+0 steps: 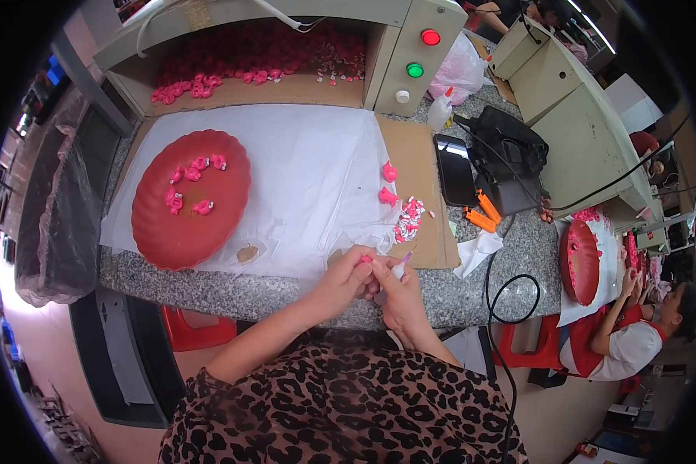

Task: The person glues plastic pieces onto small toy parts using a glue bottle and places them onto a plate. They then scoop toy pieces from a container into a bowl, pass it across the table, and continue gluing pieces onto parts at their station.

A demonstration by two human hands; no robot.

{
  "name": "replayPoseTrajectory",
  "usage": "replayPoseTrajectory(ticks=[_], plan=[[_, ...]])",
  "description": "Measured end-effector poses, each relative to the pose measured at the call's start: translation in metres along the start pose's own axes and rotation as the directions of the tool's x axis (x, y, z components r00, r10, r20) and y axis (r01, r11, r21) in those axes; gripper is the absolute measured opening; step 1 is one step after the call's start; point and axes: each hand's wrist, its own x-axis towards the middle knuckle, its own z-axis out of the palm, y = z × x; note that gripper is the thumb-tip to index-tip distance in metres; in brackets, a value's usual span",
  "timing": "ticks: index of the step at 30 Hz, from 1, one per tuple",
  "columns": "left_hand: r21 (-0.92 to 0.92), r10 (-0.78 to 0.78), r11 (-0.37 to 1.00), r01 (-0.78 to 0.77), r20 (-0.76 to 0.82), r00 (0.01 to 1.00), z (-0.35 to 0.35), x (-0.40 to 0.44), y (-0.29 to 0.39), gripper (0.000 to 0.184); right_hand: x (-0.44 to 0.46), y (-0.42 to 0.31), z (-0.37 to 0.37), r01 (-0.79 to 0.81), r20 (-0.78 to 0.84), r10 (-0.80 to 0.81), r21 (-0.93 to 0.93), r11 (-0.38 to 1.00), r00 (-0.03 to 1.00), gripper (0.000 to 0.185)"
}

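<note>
My left hand (342, 280) is closed, pinching a small pink piece (366, 260) at its fingertips. The piece is mostly covered by fingers. My right hand (402, 300) meets it there, thumb and fingers closed, with a small white tube with a purple tip (400, 268) in its grasp. Just beyond my hands lie a pile of tiny white and pink pieces (410, 220) and two pink figures (388, 196) on cardboard. To the left, a red scalloped plate (216, 224) carries several pink figures with whitish parts (174, 203).
A cream machine (398, 58) with a heap of pink pieces (201, 83) inside stands behind white paper (309, 170). At right are a phone (456, 170), black bag (510, 147), orange clips (483, 213), glue bottle (441, 110) and looping cable (514, 321). A co-worker (626, 340) sits further right.
</note>
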Motion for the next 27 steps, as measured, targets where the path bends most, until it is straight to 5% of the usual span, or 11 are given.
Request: replayPoseTrajectory(ticks=[27], plan=[[-0.033, 0.011, 0.999, -0.011, 0.0, 1.0, 0.006, 0.004, -0.003, 0.027, 0.002, 0.0, -0.001, -0.018, -0.018, 0.02, 0.111, 0.994, 1.0, 0.02]])
